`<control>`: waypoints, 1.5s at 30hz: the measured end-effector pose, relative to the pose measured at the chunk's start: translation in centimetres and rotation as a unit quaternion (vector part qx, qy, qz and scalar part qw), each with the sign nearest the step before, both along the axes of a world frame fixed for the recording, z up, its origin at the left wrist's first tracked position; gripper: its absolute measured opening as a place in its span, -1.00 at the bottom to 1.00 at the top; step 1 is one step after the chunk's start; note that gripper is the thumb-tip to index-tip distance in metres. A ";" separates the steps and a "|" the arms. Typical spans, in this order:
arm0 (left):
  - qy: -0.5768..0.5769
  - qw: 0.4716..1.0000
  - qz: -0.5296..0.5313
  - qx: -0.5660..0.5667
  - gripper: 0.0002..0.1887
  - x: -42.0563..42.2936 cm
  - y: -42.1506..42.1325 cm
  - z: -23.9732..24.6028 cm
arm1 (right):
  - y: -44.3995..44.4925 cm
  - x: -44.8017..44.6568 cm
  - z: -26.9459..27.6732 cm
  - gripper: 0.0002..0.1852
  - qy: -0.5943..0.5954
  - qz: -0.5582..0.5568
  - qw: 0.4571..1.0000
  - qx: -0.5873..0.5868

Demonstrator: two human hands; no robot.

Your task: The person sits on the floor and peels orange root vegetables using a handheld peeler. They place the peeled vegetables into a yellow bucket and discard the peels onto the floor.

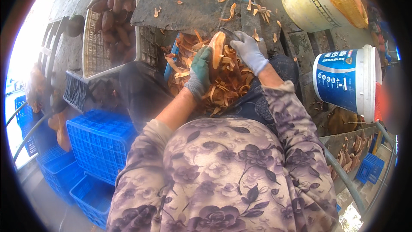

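Note:
A partly peeled sweet potato (218,49), its orange flesh bared on the upper side, stands tilted in the grip of my left hand (200,67), which wears a grey-green work glove. Just right of its tip, my right hand (247,50), in a pale grey glove, is closed on a dark, narrow hand tool (229,33). Whether that is a knife or a peeler cannot be made out. Beneath both hands lies a heap of orange and brown peelings (231,85) between the knees. A blue rim (171,56) shows at the heap's left side.
Unpeeled sweet potatoes (116,16) fill a pale plastic crate (139,35) at the left. Scattered peelings dot a dark board (190,8) ahead. On the right are a blue-and-white bucket (341,79) and a cream bucket (313,3) with a yellow mesh sack. Blue crates (99,145) stand lower left.

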State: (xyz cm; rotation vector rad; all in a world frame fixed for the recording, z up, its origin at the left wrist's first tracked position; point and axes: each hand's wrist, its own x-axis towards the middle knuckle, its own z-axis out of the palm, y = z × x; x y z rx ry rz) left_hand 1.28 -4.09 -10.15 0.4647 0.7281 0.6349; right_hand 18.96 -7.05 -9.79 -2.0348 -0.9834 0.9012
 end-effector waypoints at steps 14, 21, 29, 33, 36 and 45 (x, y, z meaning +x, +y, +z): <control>-0.021 0.996 -0.028 0.078 -0.74 0.1 -0.4 -0.1 | -11.1 -6.9 8.1 -0.41 0.254 0.057 0.961 -0.096; 0.023 1.000 -0.016 0.001 -0.71 0.2 -0.5 0.3 | -1.8 -0.7 1.5 -0.55 -0.005 -0.003 1.000 -0.010; -0.040 0.998 -0.023 -0.044 -0.76 0.7 -0.3 -1.3 | -8.8 -7.1 2.9 -0.64 -0.026 0.110 0.993 0.042; -0.023 0.999 -0.034 -0.022 -0.74 0.3 -0.4 -0.7 | -13.9 -6.9 0.8 -0.54 0.153 0.116 0.981 0.025; -0.027 0.999 -0.013 0.021 -0.57 0.1 -0.7 -1.0 | -9.0 -3.9 6.1 -0.39 0.134 0.069 0.988 -0.036; 0.060 0.994 0.066 0.066 -0.49 1.4 -1.5 -2.8 | -2.9 -3.6 4.0 -0.63 -0.138 0.086 0.983 -0.088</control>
